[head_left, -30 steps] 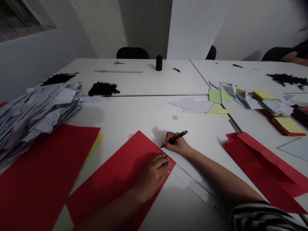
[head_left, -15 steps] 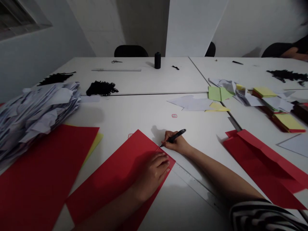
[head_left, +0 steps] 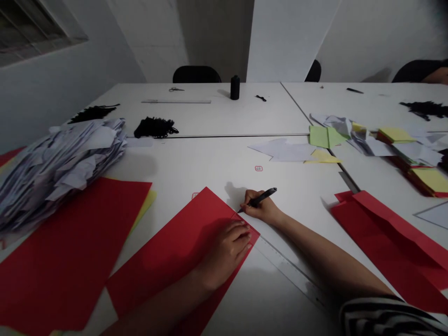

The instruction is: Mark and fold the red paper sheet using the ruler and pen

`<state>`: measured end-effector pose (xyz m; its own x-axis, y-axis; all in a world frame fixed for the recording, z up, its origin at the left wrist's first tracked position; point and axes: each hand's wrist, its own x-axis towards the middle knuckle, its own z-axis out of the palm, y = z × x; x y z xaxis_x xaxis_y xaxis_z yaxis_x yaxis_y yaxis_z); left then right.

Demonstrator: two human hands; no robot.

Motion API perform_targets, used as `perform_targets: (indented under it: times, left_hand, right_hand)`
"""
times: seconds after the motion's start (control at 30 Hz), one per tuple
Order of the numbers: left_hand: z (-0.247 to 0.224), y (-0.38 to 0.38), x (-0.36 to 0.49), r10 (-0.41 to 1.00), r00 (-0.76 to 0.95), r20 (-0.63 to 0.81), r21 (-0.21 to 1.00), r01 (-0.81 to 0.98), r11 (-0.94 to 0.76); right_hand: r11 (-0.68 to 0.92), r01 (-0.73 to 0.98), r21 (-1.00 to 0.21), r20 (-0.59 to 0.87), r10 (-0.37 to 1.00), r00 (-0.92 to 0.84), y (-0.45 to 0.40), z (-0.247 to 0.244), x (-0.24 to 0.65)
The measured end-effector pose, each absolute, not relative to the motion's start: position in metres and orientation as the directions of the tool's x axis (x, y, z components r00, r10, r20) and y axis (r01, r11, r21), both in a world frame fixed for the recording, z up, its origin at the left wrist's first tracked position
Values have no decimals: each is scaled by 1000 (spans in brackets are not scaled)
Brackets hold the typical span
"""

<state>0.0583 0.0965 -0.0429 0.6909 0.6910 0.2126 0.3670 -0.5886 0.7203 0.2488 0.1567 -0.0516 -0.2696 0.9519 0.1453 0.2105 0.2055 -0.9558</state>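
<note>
— What lies under the hands?
— A red sheet of paper [head_left: 175, 252], flat on the white table, turned cornerwise, near the middle.
— And the pen [head_left: 258, 199]?
— Black, slanted, tip touching the sheet's far right edge.

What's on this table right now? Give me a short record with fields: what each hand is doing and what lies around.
Left hand: left hand lies flat on the red sheet, pressing it to the table.
Right hand: right hand grips a black pen, tip at the sheet's right edge.
Ruler: clear ruler lies along that edge, under the right forearm.
Left side: pile of white paper over another red sheet.
Right side: folded red paper, yellow and green sheets beyond.
Far table: black spool, scissors.
</note>
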Motion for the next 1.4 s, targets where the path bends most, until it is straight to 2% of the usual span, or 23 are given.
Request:
perform_targets:
  times: [0.17,0.37,0.47,0.6,0.7,0.77,0.87,0.93,1.13,1.27,1.4]
  left_hand:
    - [-39,94,59,697,688,201,719,379,-582]
    - [-37,91,56,664,706,247,646,391,-655]
    - [-41,87,56,661,702,267,614,405,-678]
    - [-43,88,56,661,700,272,596,416,-686]
    - [-27,99,47,663,710,236,681,366,-634]
    - [-8,110,31,742,624,245,720,395,-570]
    - [15,131,-6,808,508,300,695,464,-550]
    - [20,140,-34,828,489,277,651,538,-535]
    - [-6,134,-91,837,537,107,507,694,-511]
    - [-23,128,-103,824,566,23,478,718,-506]
    - [-28,124,-114,834,550,36,460,732,-502]
  right_hand:
    - [203,198,-959,140,946,-291,155,-56,248]
    - [146,102,-984,132,982,-134,159,-62,253]
    - [137,54,-989,128,982,-136,161,-59,250]
    - [188,174,-967,145,962,-230,148,-45,243]
    - [322,328,-888,198,912,-360,116,-34,249]
    - [400,446,-801,222,890,-399,88,-30,260]
    - [382,641,-665,208,920,-332,42,-32,282]
    - [358,724,-590,214,934,-287,14,-40,294]
    - [377,850,-369,309,912,-270,-33,-68,309]
    - [347,882,-319,291,922,-258,-36,-69,308]
    - [358,895,-267,292,915,-279,-32,-66,312]
